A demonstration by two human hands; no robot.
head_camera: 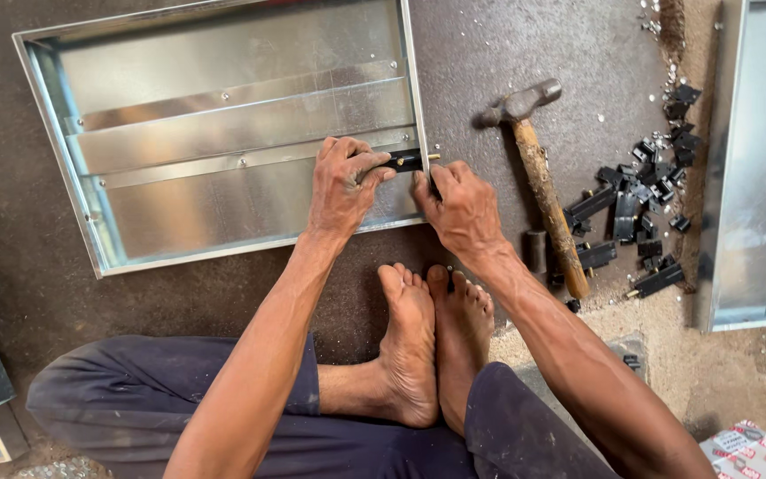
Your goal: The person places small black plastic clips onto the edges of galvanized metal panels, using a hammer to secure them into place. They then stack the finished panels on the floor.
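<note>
Metal tray [223,133] left, hammer [538,168] right of it, clips [640,200] farther right

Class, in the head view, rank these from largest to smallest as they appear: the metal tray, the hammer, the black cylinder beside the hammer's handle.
1. Metal tray, by far the largest.
2. Hammer.
3. Black cylinder, the smallest.
All lie on the same floor, so nearness hardly skews the order.
</note>
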